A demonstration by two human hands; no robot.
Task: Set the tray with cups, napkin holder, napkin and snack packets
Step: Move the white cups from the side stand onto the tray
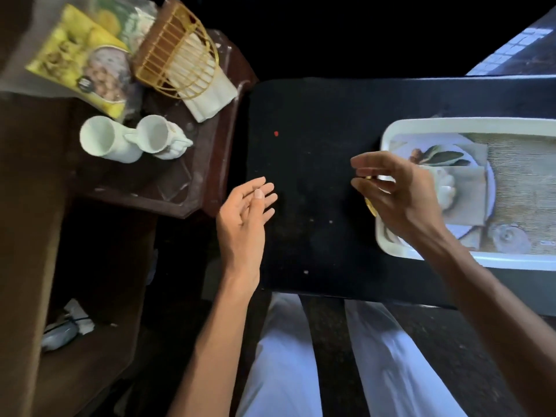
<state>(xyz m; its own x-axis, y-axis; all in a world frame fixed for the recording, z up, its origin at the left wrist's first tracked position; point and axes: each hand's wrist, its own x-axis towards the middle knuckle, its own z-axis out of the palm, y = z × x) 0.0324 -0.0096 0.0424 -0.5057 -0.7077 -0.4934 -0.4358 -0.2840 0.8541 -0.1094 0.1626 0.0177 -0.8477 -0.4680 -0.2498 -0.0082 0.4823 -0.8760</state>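
Note:
A white tray (427,124) with a printed picture on its floor lies at the right of a black table (313,164). My right hand (394,194) hovers over the tray's left rim, fingers curled apart, holding nothing. My left hand (245,215) is open above the table's left edge. On a dark wooden side table (180,188) at the left lie two white cups (99,139) (156,136) on their sides, a gold wire napkin holder (177,58) resting over white napkins (210,91), and a yellow snack packet (81,61) with another packet (120,22) behind it.
The side table has a lower shelf with crumpled white and grey items (66,326). My legs in white trousers (285,356) are below the black table's front edge. A small red speck (276,133) lies on the black table.

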